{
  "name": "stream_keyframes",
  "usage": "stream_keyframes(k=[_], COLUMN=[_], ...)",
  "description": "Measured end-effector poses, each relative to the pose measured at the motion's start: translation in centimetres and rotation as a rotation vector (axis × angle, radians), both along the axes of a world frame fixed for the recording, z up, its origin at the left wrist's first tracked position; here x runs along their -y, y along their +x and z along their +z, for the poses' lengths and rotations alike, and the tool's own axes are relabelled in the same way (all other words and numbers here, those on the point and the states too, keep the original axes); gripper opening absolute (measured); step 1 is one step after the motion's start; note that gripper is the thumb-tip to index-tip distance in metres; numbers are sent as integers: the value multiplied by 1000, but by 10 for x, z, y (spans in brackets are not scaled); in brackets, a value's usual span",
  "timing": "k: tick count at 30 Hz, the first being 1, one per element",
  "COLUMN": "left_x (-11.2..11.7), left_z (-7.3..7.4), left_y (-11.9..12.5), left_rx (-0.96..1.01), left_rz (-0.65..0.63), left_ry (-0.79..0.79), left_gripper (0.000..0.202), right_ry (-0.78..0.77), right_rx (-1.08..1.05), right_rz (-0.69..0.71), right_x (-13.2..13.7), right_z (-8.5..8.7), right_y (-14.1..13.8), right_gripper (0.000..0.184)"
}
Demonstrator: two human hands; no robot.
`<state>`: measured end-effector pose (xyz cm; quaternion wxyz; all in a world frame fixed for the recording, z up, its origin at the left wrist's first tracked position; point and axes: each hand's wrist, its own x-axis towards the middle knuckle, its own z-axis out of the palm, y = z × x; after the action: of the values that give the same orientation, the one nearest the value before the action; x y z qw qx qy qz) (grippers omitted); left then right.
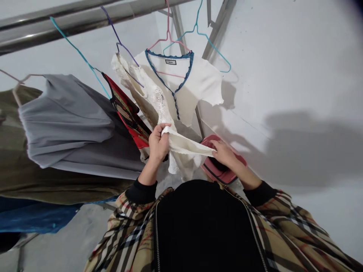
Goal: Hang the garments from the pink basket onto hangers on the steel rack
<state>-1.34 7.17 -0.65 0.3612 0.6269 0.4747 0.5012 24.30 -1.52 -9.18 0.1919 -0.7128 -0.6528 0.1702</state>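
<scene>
My left hand (158,142) is closed on the hem of a cream lace garment (147,90) that hangs from a purple hanger (120,43). My right hand (224,153) pinches the other end of the same cloth, so a strip of fabric (188,145) is stretched flat between both hands. Right behind my right hand sits a pink tub (219,172) on the floor.
A steel rail (70,19) carries a white top with blue trim (187,81) on a pink hanger, an empty teal hanger (210,39), a red patterned garment (129,113), a grey shirt (65,121) and an olive one (17,166). White wall (297,75) to the right.
</scene>
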Motion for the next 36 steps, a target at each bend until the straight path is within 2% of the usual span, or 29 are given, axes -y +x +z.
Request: stream_keyframes(k=[2,4,8,11,14,18,23,29,33,36], left_x=[-4,-6,-10,-12,-13,-6,9,20,27,32], left_z=[-4,-9,-25,-39,-51,-53,-43,-41,-44,-48], left_y=[-9,-17,-27,-30,-30,-28,-28,-28,-27,-25], left_rx=[-41,-129,-276,-197,-81,6,-72,-6,75,62], left_rz=[27,23,-26,-86,-164,-263,-441,-449,-530,-576], left_ry=[-18,-47,-137,-300,-463,-574,-577,-683,-779,-795], left_gripper=[26,24,21,19,17,19,24,17,21,26], right_ry=[-62,-115,-114,-48,1,70,76,104,151,199], right_rx=[-116,-346,-803,-933,-1014,-1015,-993,-895,-774,-744], right_rz=[-54,-119,-221,-337,-379,-363,-308,-293,-316,-334], right_x=[3,3,-2,-9,-18,-23,-19,-9,-5,-4], right_z=[3,12,35,45,48,48,44,33,31,34], right_y=[17,30,37,33,30,32,36,43,44,42], right_gripper=[46,44,37,32,26,21,22,24,27,30])
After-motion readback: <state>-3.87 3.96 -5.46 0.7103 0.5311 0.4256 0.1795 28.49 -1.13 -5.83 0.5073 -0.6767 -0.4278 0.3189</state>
